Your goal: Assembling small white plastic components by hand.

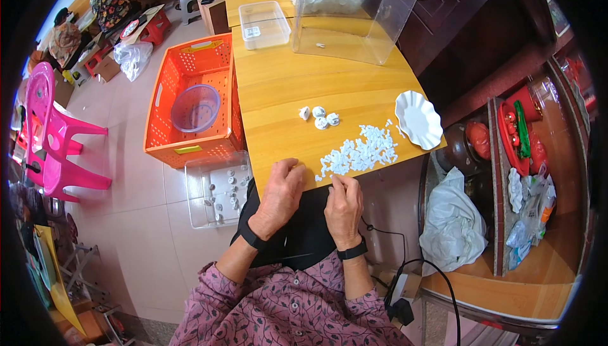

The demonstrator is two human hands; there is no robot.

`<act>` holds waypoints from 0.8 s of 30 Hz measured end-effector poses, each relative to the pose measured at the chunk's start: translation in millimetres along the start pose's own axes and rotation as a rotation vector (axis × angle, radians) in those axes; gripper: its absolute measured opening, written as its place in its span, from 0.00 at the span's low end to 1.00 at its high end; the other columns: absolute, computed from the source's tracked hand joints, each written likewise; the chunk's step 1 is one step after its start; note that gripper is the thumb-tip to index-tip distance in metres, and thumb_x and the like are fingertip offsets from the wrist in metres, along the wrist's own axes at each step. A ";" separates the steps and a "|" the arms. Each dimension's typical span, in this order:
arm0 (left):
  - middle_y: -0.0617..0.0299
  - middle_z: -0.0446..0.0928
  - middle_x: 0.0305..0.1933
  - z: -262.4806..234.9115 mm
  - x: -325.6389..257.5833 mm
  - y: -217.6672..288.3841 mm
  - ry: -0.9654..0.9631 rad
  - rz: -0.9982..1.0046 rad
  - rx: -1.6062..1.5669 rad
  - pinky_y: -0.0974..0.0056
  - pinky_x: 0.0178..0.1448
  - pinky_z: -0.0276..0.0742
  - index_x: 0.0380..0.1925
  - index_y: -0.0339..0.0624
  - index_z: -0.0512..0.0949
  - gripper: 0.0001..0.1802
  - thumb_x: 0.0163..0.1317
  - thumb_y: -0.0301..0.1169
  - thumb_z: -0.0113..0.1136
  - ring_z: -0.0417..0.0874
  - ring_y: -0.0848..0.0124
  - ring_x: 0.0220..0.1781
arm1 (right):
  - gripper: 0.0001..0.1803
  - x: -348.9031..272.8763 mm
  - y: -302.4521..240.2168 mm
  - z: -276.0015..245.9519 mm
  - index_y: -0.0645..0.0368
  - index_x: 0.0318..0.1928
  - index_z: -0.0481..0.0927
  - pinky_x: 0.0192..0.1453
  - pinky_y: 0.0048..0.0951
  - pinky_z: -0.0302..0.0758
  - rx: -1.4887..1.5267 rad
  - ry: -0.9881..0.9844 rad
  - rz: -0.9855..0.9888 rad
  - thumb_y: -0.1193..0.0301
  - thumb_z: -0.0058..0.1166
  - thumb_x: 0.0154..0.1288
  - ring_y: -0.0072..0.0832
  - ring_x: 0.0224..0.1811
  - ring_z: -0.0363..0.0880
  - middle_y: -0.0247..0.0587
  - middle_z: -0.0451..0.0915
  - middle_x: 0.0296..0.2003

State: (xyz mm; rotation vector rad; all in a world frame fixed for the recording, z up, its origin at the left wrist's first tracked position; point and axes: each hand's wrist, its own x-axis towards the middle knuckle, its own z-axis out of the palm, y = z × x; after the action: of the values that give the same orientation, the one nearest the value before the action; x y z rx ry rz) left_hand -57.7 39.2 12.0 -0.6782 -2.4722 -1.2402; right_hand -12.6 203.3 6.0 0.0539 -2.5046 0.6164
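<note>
A person sits at a wooden table (278, 86) and looks down at both hands. The left hand (283, 189) rests at the near edge of the table. Its fingers are curled in, almost like a fist. I cannot tell if it holds anything inside.

The right hand (342, 201) is just beside it. Its fingertips (334, 181) are pinched together right at the end of a pile of small white pieces (362, 151). It seems to hold one tiny piece, but the piece is too small to see well.

The pile lies on the table in front of the right hand, spread out toward a white wavy plate (418, 119). Three bigger white round bits (320, 116) sit a little farther back, apart from the pile.

The pieces look very light and hard, like little plastic bits. They are probably smooth, so they could slip or roll away. I think the best way is to pinch one piece at a time between thumb and finger, by its sides. A big grab would scatter them.

On the floor by the left knee is a clear box (212, 188) with more small bits in it. Next to it is an orange crate (190, 102) with a clear bowl (195, 108) inside.
</note>
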 end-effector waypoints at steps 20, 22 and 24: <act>0.53 0.78 0.35 -29.9 -5.4 23.4 0.071 -0.223 -0.184 0.63 0.35 0.77 0.35 0.35 0.80 0.07 0.58 0.23 0.68 0.81 0.62 0.31 | 0.05 -10.8 -25.5 -15.1 0.61 0.38 0.78 0.41 0.19 0.74 0.948 -0.150 0.708 0.72 0.55 0.73 0.15 0.34 0.75 0.29 0.78 0.32; 0.57 0.78 0.28 -30.4 -8.9 24.0 0.045 -0.175 -0.237 0.67 0.31 0.75 0.34 0.35 0.80 0.07 0.61 0.26 0.68 0.79 0.71 0.26 | 0.05 -12.5 -30.9 -18.8 0.62 0.39 0.78 0.41 0.20 0.75 0.974 -0.179 0.674 0.72 0.54 0.73 0.15 0.34 0.76 0.30 0.79 0.34; 0.59 0.80 0.29 -33.9 -11.0 30.4 -0.108 -0.245 -0.403 0.69 0.32 0.75 0.35 0.34 0.80 0.08 0.64 0.28 0.67 0.79 0.76 0.28 | 0.05 -15.5 -36.3 -20.4 0.62 0.40 0.78 0.41 0.20 0.75 0.998 -0.206 0.641 0.72 0.53 0.74 0.16 0.35 0.76 0.31 0.79 0.35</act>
State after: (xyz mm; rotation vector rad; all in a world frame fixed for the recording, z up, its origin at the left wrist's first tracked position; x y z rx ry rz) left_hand -30.7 24.5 47.2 -0.5565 -2.4676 -1.8726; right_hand 16.8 178.4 28.1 -0.3401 -2.1010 2.1465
